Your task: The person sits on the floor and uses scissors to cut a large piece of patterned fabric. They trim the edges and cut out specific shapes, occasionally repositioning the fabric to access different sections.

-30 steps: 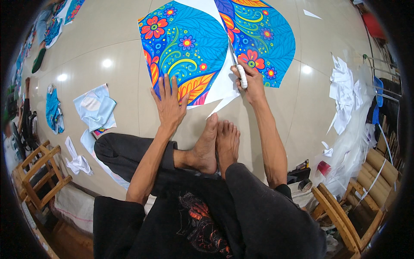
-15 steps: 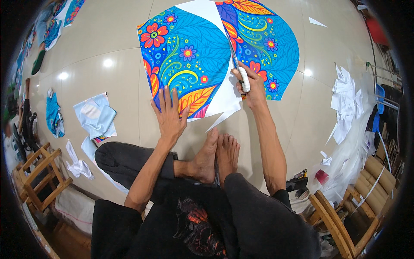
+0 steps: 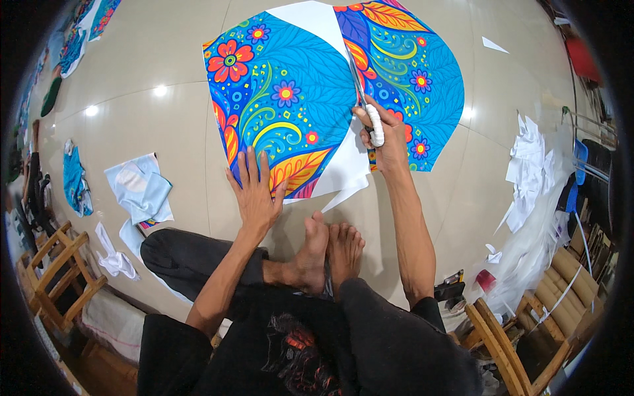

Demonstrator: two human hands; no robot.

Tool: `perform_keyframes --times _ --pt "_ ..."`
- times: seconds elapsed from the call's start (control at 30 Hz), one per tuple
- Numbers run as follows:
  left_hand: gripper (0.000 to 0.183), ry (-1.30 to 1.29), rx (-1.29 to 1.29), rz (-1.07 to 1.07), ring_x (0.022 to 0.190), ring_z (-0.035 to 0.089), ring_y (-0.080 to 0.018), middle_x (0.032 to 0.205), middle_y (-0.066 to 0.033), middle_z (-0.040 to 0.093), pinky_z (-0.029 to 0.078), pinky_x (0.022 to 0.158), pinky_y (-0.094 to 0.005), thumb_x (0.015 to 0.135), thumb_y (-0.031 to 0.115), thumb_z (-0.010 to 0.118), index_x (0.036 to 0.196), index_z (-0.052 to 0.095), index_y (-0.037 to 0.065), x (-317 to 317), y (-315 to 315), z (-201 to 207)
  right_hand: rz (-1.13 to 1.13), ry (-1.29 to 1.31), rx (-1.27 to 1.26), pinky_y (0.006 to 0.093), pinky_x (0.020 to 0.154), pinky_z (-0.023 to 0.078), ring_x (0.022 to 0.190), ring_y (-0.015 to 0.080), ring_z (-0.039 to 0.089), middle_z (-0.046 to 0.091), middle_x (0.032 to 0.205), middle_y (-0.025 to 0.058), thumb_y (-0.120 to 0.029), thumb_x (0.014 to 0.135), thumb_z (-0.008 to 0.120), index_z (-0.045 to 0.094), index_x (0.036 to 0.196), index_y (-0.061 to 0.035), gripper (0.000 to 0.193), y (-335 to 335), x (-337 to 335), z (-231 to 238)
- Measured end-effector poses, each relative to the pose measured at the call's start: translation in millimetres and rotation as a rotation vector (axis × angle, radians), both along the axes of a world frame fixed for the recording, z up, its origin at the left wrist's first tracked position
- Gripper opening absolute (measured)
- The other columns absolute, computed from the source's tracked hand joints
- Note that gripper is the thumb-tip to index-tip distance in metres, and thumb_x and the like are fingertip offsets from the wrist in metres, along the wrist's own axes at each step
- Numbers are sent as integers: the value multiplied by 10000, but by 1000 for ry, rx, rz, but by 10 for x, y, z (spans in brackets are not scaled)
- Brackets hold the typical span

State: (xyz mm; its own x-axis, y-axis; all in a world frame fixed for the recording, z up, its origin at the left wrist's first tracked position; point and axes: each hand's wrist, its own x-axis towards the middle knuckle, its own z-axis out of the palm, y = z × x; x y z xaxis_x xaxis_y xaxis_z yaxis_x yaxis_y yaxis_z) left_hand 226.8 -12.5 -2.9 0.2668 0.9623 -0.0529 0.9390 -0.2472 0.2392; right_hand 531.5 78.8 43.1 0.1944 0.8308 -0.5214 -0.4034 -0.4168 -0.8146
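Observation:
A fabric sheet printed with blue leaves and bright flowers (image 3: 297, 79) lies flat on the floor in front of me. Its left panel is under my left hand (image 3: 256, 198), which rests flat with fingers spread near the lower left edge. My right hand (image 3: 389, 142) grips scissors (image 3: 376, 129) by handles wrapped in white. The blades point away from me, along the left edge of the right printed panel (image 3: 432, 99). White unprinted fabric (image 3: 347, 162) shows between the two panels, with a narrow pointed strip hanging toward my feet.
White scraps (image 3: 526, 162) are heaped at the right beside clear plastic. A pale blue folded cloth (image 3: 140, 188) and a white scrap (image 3: 115, 254) lie left. Wooden frames (image 3: 66, 277) stand at lower left and right. Another person's foot (image 3: 50, 96) shows far left.
The whole view has shifted slightly. My left hand stays flat on the fabric, and my right hand still grips the scissors at nearly the same spot between the panels.

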Motion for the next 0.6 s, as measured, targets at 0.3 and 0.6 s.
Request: perform_keyframes --times 0.3,0.6 --pt "788 19 -31 -2 1637 108 -451 1749 -267 203 34 1249 -728 1049 498 560 1625 385 -10 -7 10 16 11 -48 -27 222 487 390 575 85 560 773 1033 95 -102 921 823 651 1440 -7 556 115 -18 -43" --pt "791 24 -29 -11 1633 115 -463 1746 -274 204 39 1248 -729 1051 504 567 1624 384 -10 -11 7 5 -10 13 -14 246 500 375 562 83 554 677 806 17 -126 879 874 691 1404 -23 565 441 -1 32"
